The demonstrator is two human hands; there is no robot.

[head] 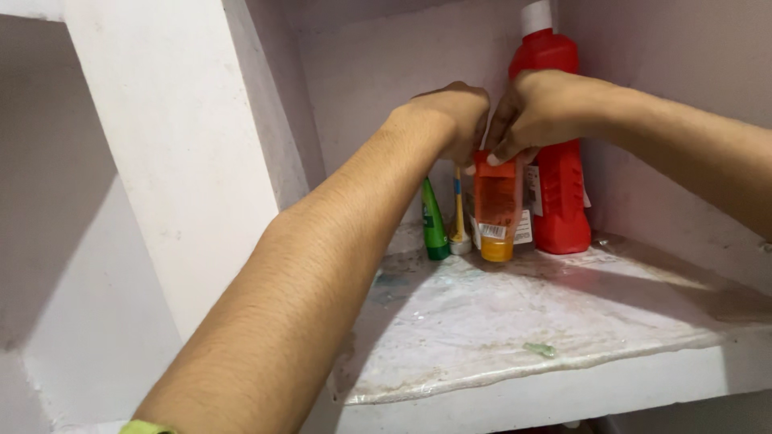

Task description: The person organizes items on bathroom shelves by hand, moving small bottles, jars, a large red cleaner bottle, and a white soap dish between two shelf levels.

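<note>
An orange squeeze tube (495, 210) stands cap-down at the back of a stained white shelf (555, 321). Both hands meet at its flat top end. My left hand (450, 120) has its fingers curled closed over the top edge from the left, and my right hand (540, 111) pinches the same edge from the right. A tall red bottle (559, 193) with a white cap stands just behind and to the right of the tube, partly hidden by my right hand.
A green tube (434, 221) and a thin yellow and blue item (458, 217) lean against the back wall to the left of the orange tube. A white vertical partition (185, 145) bounds the shelf on the left. A wall closes the right side.
</note>
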